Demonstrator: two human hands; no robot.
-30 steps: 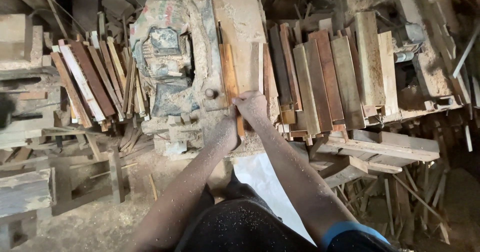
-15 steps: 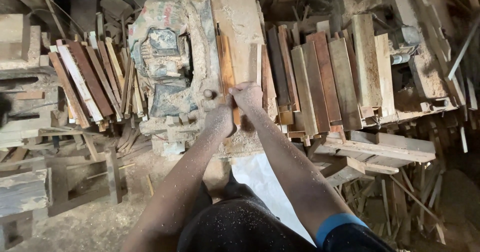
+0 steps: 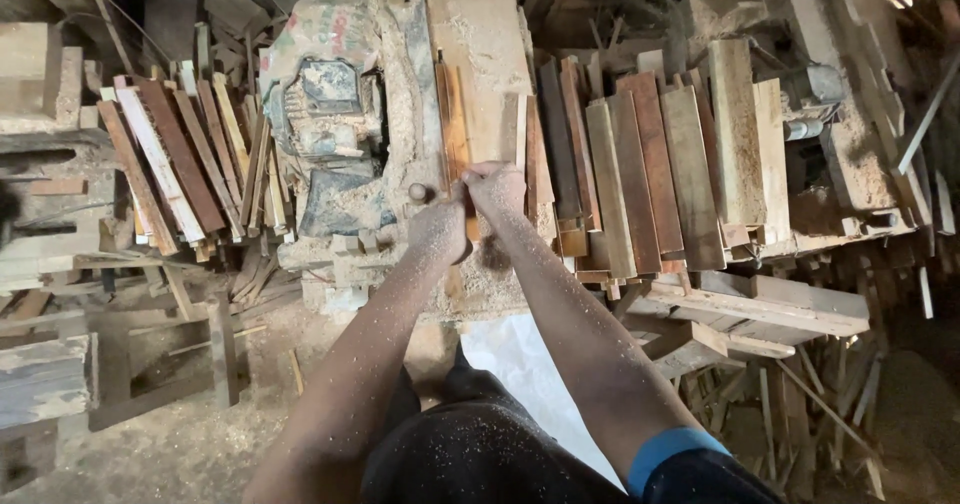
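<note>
Both my hands press on a narrow orange-brown wooden strip (image 3: 453, 114) that lies lengthwise on the sawdust-covered top of a woodworking machine (image 3: 490, 34). My left hand (image 3: 438, 229) grips the strip's near end. My right hand (image 3: 495, 186) holds it just beside, a little farther up. Sawdust coats both forearms. The strip runs away from me along the machine's bed.
A motor under a dusty sack (image 3: 325, 114) sits left of the bed. Stacked planks (image 3: 680, 164) lie to the right, and slanted boards (image 3: 180, 164) to the left. Wooden frames (image 3: 130, 364) stand on the sawdust floor at lower left. Offcuts (image 3: 780, 314) pile up at lower right.
Both hands have slid the wooden strip forward along the machine bed, away from me, and my arms are stretched farther out.
</note>
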